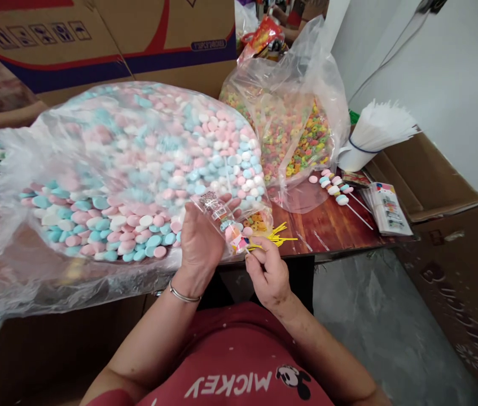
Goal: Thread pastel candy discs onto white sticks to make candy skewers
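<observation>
The work in hand looks like sleeving a candy skewer. Just in front of the large clear plastic bag of pink, blue and white round candies (137, 169), at its right corner, the left hand (198, 239) is closed on a small clear printed cellophane sleeve (217, 210) and holds it slanted. The right hand (268, 273) pinches the low end of a thin stick threaded with pastel candies (239, 242), whose upper part lies inside the sleeve.

Pushing further, by my judgement, calls for a straight slide along the sleeve, with its mouth kept open.

Loose yellow twist ties (275, 237) lie just right of the big bag's corner, near the front edge of the red-brown wooden table (327, 228). The hands work over that edge, with free air towards the body. Right of the big bag stand a clear bag of coloured ring sweets (293, 135), a finished skewer (335, 190) and a stack of printed sleeves (385, 206), so the tabletop itself offers little room.
</observation>
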Motion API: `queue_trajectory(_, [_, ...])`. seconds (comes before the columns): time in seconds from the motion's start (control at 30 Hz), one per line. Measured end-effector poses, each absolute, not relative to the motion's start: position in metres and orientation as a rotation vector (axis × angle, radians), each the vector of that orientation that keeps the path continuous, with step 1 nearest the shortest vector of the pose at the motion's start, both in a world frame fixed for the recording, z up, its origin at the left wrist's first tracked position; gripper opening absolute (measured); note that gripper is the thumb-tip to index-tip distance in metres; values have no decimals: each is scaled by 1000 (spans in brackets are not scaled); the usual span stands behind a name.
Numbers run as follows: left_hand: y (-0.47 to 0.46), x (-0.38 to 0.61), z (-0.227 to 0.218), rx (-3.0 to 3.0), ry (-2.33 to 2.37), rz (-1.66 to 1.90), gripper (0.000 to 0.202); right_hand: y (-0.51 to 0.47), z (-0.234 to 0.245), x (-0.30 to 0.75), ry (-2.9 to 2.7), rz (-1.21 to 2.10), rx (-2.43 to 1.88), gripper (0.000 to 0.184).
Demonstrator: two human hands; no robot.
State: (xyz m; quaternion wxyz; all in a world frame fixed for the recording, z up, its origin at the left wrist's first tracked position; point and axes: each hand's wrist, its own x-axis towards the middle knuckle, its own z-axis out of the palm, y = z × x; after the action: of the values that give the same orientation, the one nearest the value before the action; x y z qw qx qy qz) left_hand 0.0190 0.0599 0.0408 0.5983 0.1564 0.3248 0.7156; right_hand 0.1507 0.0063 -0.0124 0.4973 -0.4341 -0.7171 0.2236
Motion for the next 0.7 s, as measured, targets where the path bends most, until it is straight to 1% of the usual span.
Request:
queue_trajectory(0.13, [70,13,45,333,815,1698,30,-1,-11,144,-1702,682,-1035,29])
queue_trajectory(0.2, [69,18,43,336,806,1671,26,-2,-11,141,-1668,721,-1059,29])
queue_trajectory(0.4, [60,37,39,171,748,1539,26,-2,-15,134,-1579,758,-1107,26])
queue_trajectory(0.5, [60,37,39,170,730,1466,32,-3,-13,136,-1632,774,-1096,28])
queue_trajectory(0.6, [62,34,38,193,764,1435,36,-2,-5,144,-1800,666,-1079,27])
queue_trajectory(0.7, [63,32,35,190,787,1416,36,5,6,154,-1934,315,-1062,22])
